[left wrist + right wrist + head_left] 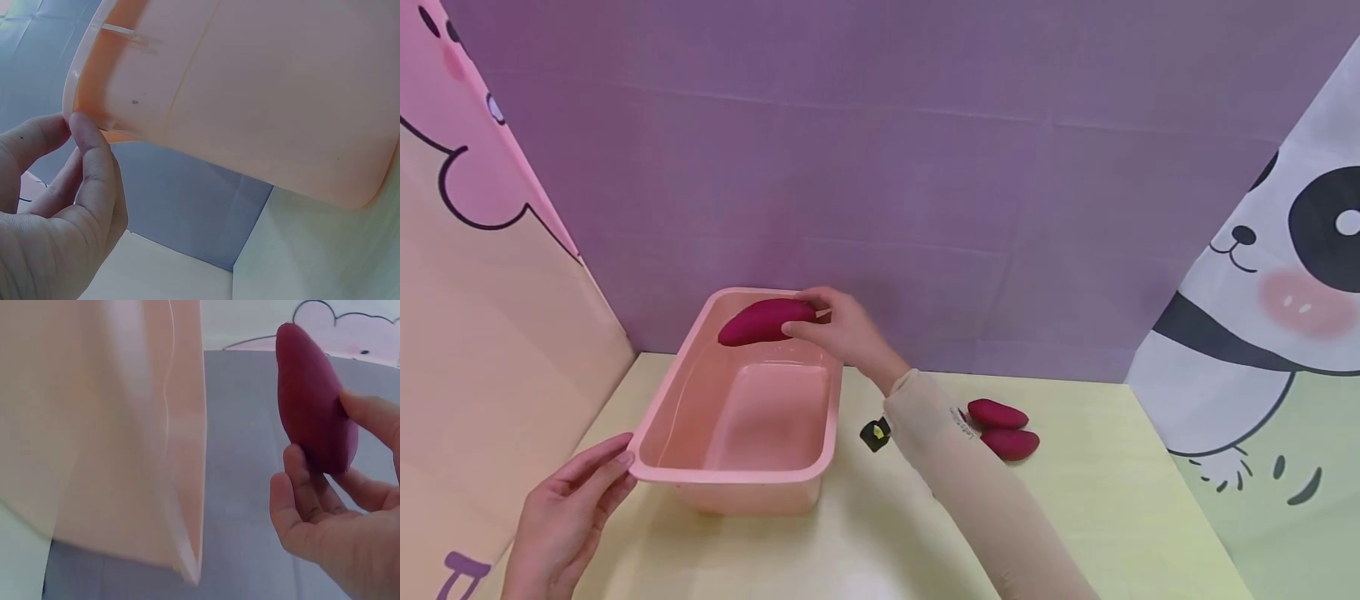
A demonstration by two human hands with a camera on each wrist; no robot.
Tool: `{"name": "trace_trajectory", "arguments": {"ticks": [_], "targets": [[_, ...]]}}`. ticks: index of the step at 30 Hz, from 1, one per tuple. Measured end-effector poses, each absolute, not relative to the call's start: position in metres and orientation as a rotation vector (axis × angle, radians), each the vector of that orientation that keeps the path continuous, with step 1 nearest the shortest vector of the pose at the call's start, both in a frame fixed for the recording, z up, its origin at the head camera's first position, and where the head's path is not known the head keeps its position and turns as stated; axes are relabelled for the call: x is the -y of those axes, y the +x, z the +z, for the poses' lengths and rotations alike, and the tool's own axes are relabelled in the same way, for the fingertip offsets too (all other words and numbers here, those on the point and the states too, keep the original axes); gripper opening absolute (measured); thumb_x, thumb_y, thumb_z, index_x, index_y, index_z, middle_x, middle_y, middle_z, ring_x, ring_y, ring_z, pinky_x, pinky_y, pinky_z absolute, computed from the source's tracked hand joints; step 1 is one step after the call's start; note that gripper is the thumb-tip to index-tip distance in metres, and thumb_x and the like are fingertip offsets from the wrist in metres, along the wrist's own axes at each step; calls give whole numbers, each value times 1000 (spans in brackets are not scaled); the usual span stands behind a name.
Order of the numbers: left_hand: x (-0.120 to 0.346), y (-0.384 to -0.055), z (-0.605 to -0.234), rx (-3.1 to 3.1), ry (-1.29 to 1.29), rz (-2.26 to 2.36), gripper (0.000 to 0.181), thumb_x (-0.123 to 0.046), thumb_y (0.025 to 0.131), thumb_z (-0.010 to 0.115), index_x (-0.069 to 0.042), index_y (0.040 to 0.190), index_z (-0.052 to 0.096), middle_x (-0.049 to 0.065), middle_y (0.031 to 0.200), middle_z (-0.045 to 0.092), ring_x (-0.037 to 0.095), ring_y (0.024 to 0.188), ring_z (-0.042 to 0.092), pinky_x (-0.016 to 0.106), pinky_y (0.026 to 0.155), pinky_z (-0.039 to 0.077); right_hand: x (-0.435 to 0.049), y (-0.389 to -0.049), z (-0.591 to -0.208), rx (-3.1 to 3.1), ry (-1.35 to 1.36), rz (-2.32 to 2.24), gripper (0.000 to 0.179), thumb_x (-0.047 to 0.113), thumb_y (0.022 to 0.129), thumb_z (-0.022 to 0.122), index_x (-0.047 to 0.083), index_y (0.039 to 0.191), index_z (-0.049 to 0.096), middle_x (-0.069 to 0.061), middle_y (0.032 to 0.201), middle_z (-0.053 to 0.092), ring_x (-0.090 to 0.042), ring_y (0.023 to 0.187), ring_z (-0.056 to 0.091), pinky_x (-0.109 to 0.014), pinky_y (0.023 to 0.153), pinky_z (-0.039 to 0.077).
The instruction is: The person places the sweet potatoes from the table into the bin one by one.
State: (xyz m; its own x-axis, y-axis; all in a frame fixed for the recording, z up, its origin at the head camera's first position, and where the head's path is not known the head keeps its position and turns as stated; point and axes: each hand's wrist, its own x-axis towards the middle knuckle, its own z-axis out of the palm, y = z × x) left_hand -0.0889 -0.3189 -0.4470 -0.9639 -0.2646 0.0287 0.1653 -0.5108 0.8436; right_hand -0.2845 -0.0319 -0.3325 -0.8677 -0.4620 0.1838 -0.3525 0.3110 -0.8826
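My right hand (835, 323) grips one end of a dark red sweet potato (758, 322) above the far end of a pink plastic bin (775, 477). In the right wrist view the sweet potato (309, 403) sits between thumb and fingers, apart from the bin's rim. With thumb and fingertips my left hand (568, 508) pinches the bin's near left corner. The left wrist view shows that hand (75, 194) on the rim, beside the bin's outer wall (269, 94). No other object shows on the visible part of the bin's floor.
Two more sweet potatoes, one (997, 414) behind the other (1011, 444), lie on the pale yellow table (1097, 483) right of the bin, partly behind my right sleeve. A purple cloth wall (925, 208) closes off the back. Printed panels stand at left and right.
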Motion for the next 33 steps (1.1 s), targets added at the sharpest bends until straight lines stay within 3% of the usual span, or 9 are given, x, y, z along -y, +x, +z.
{"name": "trace_trajectory", "arguments": {"ticks": [11, 18, 27, 33], "targets": [[315, -88, -446, 1376, 162, -2535, 30, 13, 95, 58, -1, 116, 75, 6, 107, 74, 17, 91, 72, 28, 81, 60, 98, -285, -347, -2554, -508, -1508, 25, 23, 87, 82, 14, 107, 71, 7, 89, 66, -11, 81, 61, -20, 66, 58], [313, -89, -446, 1381, 141, -2513, 30, 14, 95, 58, -1, 114, 75, 6, 106, 74, 17, 90, 73, 28, 81, 59, 108, -280, -361, -2492, -571, -1348, 9, 11, 86, 81, 12, 93, 76, 5, 76, 69, -12, 73, 63, -20, 65, 58], [310, -88, -446, 1372, 157, -2509, 30, 14, 95, 58, -1, 114, 76, 6, 106, 74, 16, 89, 72, 26, 80, 60, 106, -273, -389, -2496, -613, -1034, 19, 9, 81, 85, 12, 92, 70, 3, 78, 66, -14, 75, 62, -23, 66, 60], [312, -87, -447, 1351, 169, -2504, 29, 14, 95, 58, -1, 113, 76, 6, 106, 74, 15, 90, 72, 26, 81, 60, 111, -272, -390, -2547, -649, -693, 31, 18, 83, 85, 10, 108, 69, 1, 86, 63, -13, 80, 59, -24, 73, 60]]}}
